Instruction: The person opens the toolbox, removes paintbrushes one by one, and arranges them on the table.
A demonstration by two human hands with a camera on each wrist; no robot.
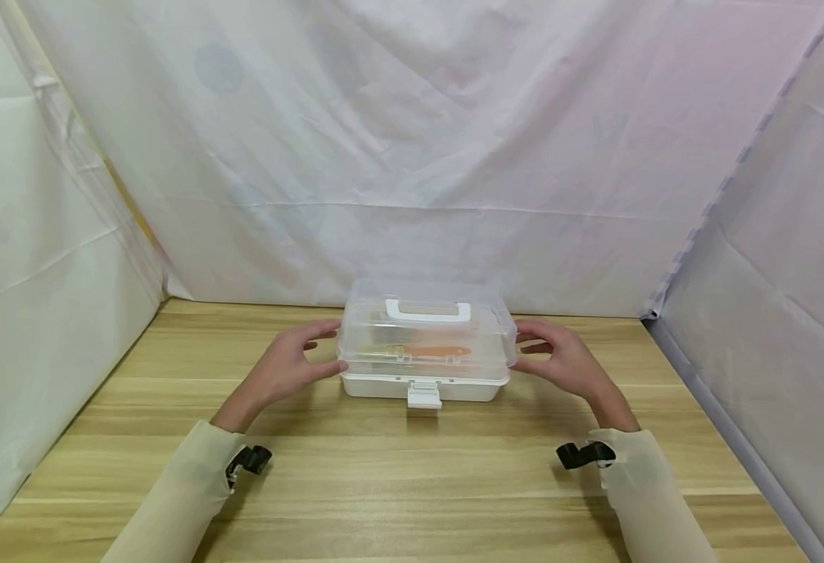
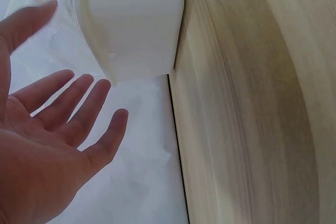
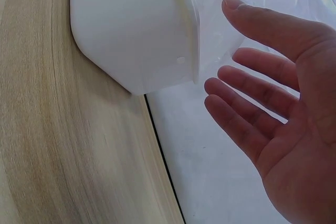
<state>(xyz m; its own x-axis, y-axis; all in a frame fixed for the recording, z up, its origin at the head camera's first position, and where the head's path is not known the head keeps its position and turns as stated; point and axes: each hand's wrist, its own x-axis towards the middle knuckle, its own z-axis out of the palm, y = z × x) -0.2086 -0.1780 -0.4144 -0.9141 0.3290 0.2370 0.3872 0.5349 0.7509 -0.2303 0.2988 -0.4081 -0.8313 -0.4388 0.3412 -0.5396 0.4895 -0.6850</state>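
A storage box with a white base [image 1: 384, 386] and a clear lid [image 1: 359, 313] stands at the back of the table. Its white handle [image 1: 428, 316] lies on top, and the front latch [image 1: 424, 395] juts out, unfastened. Through the lid shows an orange-handled brush [image 1: 440, 351]. My left hand [image 1: 288, 361] is at the box's left end, fingertips right at the lid's side, thumb toward the front. At the opposite end, my right hand [image 1: 563, 361] mirrors it. Both wrist views show relaxed, spread fingers beside the white base [image 2: 139, 24], with nothing gripped.
The wood-grain table [image 1: 384, 485] extends in front of the box. Close behind it hangs a pale cloth [image 1: 412, 156], with more cloth at both sides. Each sleeve carries a black wrist mount [image 1: 585, 455].
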